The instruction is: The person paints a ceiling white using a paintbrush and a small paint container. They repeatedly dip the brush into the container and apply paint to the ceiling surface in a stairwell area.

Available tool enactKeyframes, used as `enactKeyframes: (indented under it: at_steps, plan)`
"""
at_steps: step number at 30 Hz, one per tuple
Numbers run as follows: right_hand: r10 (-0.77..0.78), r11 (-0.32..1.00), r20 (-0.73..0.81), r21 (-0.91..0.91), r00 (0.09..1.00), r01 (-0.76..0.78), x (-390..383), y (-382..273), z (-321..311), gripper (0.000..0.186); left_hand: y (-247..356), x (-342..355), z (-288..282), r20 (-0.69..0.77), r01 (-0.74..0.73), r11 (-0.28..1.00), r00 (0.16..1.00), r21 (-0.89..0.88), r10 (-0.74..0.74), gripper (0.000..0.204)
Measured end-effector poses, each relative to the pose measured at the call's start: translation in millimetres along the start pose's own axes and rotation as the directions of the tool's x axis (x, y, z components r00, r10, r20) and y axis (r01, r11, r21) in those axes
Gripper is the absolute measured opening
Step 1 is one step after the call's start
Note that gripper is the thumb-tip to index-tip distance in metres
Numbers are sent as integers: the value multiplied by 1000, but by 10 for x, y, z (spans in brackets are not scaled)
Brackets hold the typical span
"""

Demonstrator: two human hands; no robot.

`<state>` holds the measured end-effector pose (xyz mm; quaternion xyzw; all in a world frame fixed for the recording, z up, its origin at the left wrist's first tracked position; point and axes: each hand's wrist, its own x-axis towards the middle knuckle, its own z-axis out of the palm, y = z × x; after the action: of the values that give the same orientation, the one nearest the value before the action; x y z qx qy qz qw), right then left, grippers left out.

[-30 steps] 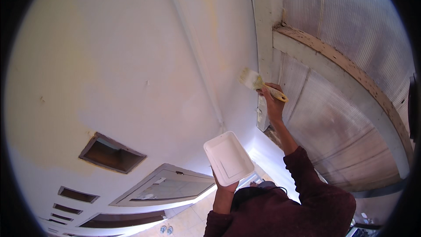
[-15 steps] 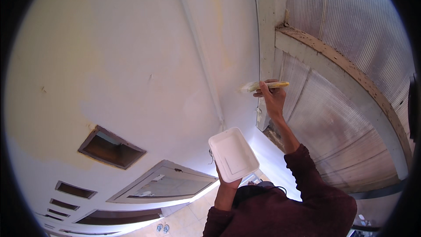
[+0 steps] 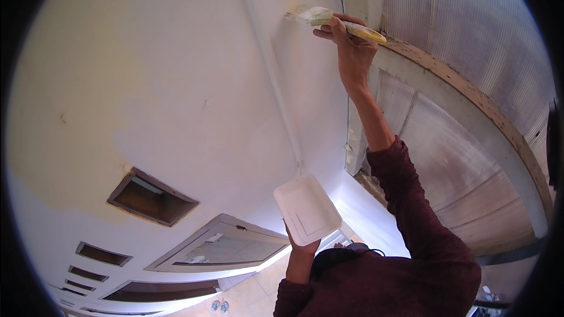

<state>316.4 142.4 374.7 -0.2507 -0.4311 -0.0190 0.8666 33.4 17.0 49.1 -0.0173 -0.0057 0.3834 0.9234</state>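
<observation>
High on the white wall (image 3: pixel 194 70), a paintbrush (image 3: pixel 355 30) with a yellow-tipped handle is gripped in my right hand (image 3: pixel 354 53). Its whitened bristles point left and meet the wall, beside a faint yellowish streak and to the right of a vertical pipe (image 3: pixel 267 53). Lower down, my left hand (image 3: pixel 302 252) supports a white rectangular tray (image 3: pixel 336 214) from beneath, tilted so that its inside shows. White paint coats the tray's inside; how deep it lies I cannot tell. Most of the left fingers are hidden behind the tray.
A wooden beam (image 3: pixel 470 94) and corrugated translucent sheets (image 3: pixel 470 164) lie to the right. Framed openings (image 3: pixel 154 196) and a window (image 3: pixel 223 245) break the wall at lower left. Far below, a pair of sandals (image 3: pixel 220 306) rests on the tiled floor (image 3: pixel 252 293).
My right arm has stretched upward, carrying the brush from beside the wooden post to higher on the wall. The tray in my left hand has shifted slightly down and left.
</observation>
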Motion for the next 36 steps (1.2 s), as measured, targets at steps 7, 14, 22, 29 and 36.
enactKeyframes:
  at_steps: [7,14,22,29,36]
  plan:
    - [115,958,63,-270,991,-94,-1004,397,-535,23,-31,28,192,-105,-7,1000,994,6,7,48]
    - [380,871,7,-340,925,-355,-2068,587,-1084,22,55,-32,56,-172,-55,998,983,24,58,45]
    - [414,847,-46,-346,909,-403,-1795,450,-1003,19,94,-39,42,-188,-30,1000,982,0,29,43]
    - [186,914,82,-381,979,-142,-373,13,-70,17,72,-7,161,-197,-60,993,977,100,79,45]
    - [-87,985,99,-138,991,101,296,-204,305,18,69,23,197,-153,-44,987,986,155,68,47]
